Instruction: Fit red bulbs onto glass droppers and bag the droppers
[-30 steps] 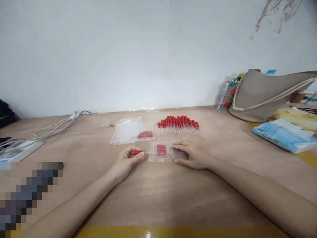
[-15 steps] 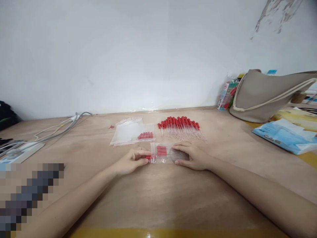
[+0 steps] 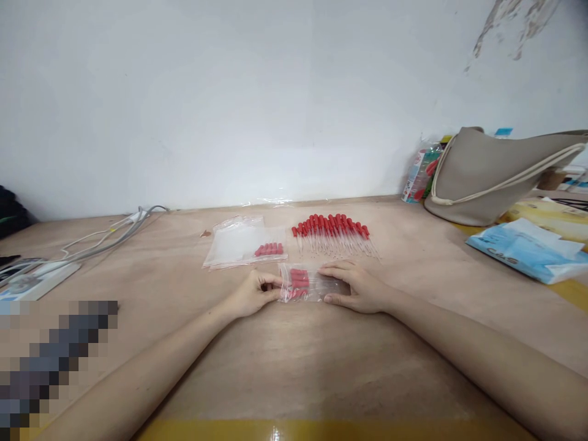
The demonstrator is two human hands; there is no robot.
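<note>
A clear zip bag (image 3: 315, 280) lies flat between my hands, with several red-bulbed droppers (image 3: 299, 277) inside, their bulbs toward the left end. The lowest dropper in the bag (image 3: 297, 294) lies slightly askew near the bag's mouth. My left hand (image 3: 260, 293) pinches at that left end, thumb and fingers closed on the edge. Over the right end, my right hand (image 3: 353, 288) holds the bag between thumb and fingers, covering the dropper tips. Behind it, loose red-bulbed droppers (image 3: 333, 229) lie in a fanned row. A filled bag (image 3: 270, 250) rests beside a stack of empty bags (image 3: 236, 242).
Cables (image 3: 119, 236) and a white power strip (image 3: 43, 278) lie at the left. On the right are a grey bag (image 3: 491, 174), a plastic bottle (image 3: 420, 174) and a blue tissue pack (image 3: 523, 251). A pale wall (image 3: 229, 110) rises behind the table.
The red dropper bulb at my left fingers has slid rightward into the zip bag. My left hand has followed to the bag's mouth; my right hand stays on the bag.
</note>
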